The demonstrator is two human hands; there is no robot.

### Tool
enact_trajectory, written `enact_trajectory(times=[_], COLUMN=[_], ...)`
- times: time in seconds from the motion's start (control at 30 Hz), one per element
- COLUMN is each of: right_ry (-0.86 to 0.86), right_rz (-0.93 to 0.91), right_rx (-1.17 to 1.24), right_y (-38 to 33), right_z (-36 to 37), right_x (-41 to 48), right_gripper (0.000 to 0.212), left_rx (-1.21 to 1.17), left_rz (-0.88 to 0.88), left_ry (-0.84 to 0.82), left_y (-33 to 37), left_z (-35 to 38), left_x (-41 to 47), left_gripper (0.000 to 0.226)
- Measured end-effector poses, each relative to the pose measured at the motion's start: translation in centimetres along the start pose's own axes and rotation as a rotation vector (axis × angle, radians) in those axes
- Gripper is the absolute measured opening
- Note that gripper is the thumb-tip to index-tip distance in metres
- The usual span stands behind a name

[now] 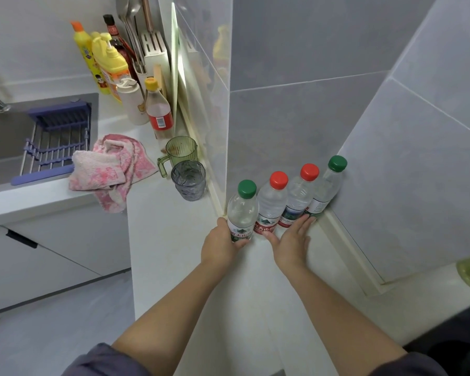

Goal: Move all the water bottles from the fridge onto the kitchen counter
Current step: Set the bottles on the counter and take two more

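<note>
four bottles lined up at the back of the worktop, both hands on the row

your left hand (223, 241) is curled round the lower label of the left green-cap bottle (242, 210), at the end of the row nearest the grey tumbler (188, 180). your right hand (292, 240) is flat with straight fingers and grips nothing. it lies against the feet of the left red-cap bottle (270, 204) and right red-cap bottle (299, 196), fingertips reaching the right green-cap bottle (326, 188).

all four stand upright, long axes vertical, side by side along the back edge of the worktop (174, 240) against the tiled wall (282, 131), running into the back right corner.

key relation: the row sits straight ahead of both hands. the left hand is nearer the left end and the right hand covers the rest.

this looks like squaring up the row, not a fresh pick. next is probably letting go. draw the left hand straight back toward the front edge so its bottle doesn't knock its neighbour. the fridge is not in view, so i can't tell if more bottles are in it.
</note>
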State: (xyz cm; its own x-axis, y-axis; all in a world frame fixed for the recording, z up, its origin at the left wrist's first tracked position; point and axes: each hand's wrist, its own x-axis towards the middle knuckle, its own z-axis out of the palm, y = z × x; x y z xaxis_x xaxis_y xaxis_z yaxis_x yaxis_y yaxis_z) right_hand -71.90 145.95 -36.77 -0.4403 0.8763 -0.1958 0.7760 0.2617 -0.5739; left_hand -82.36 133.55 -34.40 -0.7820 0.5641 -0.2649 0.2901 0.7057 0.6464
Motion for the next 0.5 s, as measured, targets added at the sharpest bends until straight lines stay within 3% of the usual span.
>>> enact_trajectory(times=[0.37, 0.5], right_ry=[-0.055, -0.093], right_rz=[0.009, 0.015], right_rx=[-0.041, -0.056], right_y=[-0.1, -0.1], right_z=[-0.9, -1.7], right_x=[-0.4, -1.5], right_gripper=[0.12, 0.116], left_rx=[0.023, 0.18], left_rz=[0.003, -0.03], left_ry=[0.008, -0.062], left_y=[-0.1, -0.9], left_z=[-0.1, -1.0], left_x=[-0.4, -1.2], left_gripper=[0.059, 0.069])
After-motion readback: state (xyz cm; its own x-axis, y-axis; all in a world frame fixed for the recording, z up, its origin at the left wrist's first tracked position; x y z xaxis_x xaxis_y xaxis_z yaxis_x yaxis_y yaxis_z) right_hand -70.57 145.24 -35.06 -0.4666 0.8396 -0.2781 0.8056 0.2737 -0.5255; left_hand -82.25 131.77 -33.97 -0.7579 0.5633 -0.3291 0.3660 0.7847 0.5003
